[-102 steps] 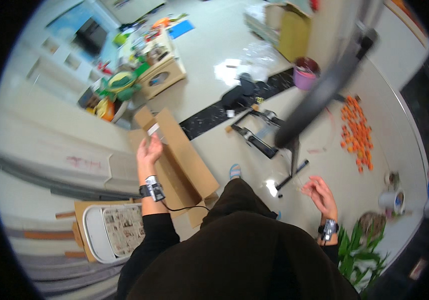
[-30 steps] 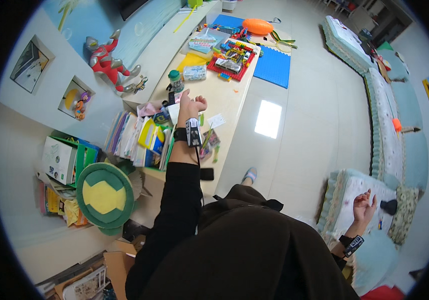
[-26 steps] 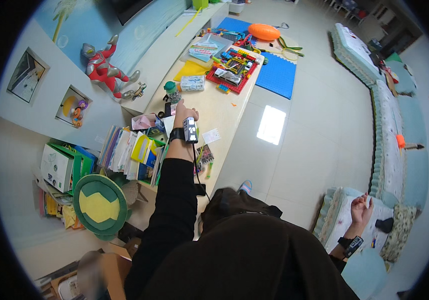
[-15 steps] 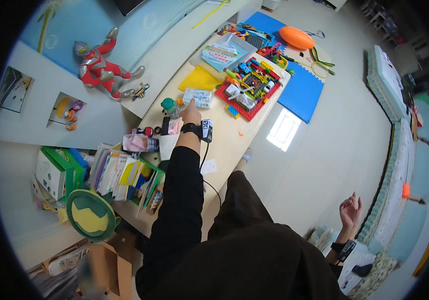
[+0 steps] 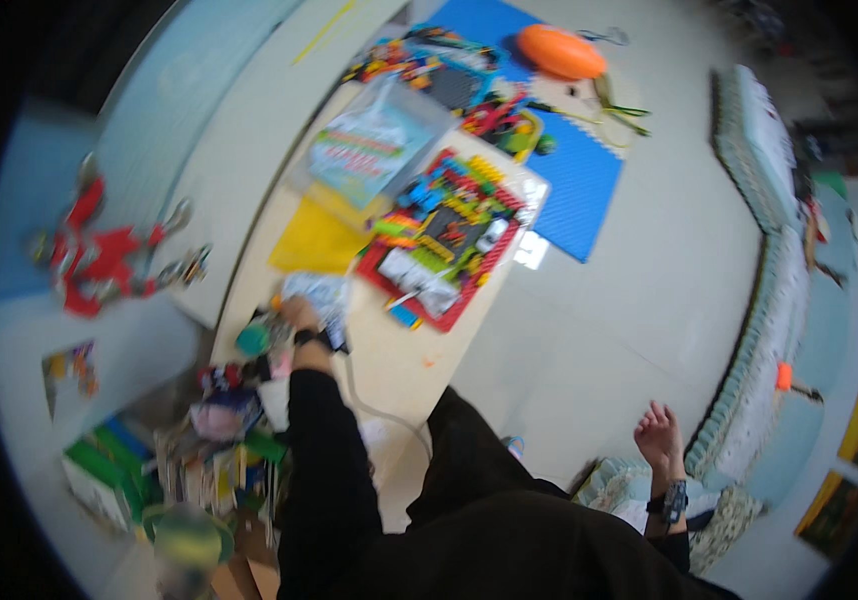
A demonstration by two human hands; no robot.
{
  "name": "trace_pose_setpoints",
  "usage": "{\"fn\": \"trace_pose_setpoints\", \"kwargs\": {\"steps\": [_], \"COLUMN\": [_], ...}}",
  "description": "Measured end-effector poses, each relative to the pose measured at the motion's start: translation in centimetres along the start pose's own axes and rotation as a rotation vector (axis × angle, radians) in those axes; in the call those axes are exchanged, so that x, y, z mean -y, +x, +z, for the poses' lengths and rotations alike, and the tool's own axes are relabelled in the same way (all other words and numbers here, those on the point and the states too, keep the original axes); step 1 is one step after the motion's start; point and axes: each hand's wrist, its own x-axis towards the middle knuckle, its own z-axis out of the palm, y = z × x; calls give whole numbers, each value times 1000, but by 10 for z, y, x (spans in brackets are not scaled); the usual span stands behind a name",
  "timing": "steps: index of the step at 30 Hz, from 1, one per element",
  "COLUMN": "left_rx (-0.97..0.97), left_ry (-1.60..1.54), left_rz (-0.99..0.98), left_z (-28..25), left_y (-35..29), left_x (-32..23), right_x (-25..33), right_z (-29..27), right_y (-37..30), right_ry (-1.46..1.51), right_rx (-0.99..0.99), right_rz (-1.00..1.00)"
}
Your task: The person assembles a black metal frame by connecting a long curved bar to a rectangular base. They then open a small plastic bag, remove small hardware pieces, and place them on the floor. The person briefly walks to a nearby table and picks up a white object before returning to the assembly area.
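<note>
My left hand (image 5: 299, 314) reaches over the table (image 5: 441, 352) to a white-and-blue soft pack (image 5: 321, 292), touching or overlapping its near left corner. Motion blur smears its fingers, so I cannot make out whether they grip the pack. Just left of that hand is a bottle with a teal-green top (image 5: 253, 339). A yellow sheet (image 5: 321, 236) lies beyond the pack. Off to the right, my right hand (image 5: 658, 437) hangs over the floor side, away from the table, with nothing in it and its fingers loosely apart.
A red tray of building bricks (image 5: 444, 322) sits right of the pack, with a clear plastic bin (image 5: 419, 115) behind it. Books and folders (image 5: 199, 470) stand at the lower left. A red-and-silver figure (image 5: 109, 255) is on the left ledge. Blue mats (image 5: 584, 205) and an orange ball (image 5: 561, 52) lie beyond.
The whole view has turned and blurred, shifting the table things left and down. My left hand stays by the pack and bottle. My right hand remains empty.
</note>
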Motion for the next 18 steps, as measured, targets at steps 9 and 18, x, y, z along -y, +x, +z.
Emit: {"fn": "trace_pose_setpoints", "kwargs": {"steps": [9, 18], "left_rx": [-57, -43], "left_ry": [-2330, -2761], "left_rz": [-834, 196], "left_z": [-59, -313], "left_y": [-49, -175], "left_x": [25, -1], "right_x": [22, 42], "right_z": [84, 215], "right_y": [28, -3], "right_ry": [-73, -608], "right_rx": [44, 470], "right_rz": [40, -63]}}
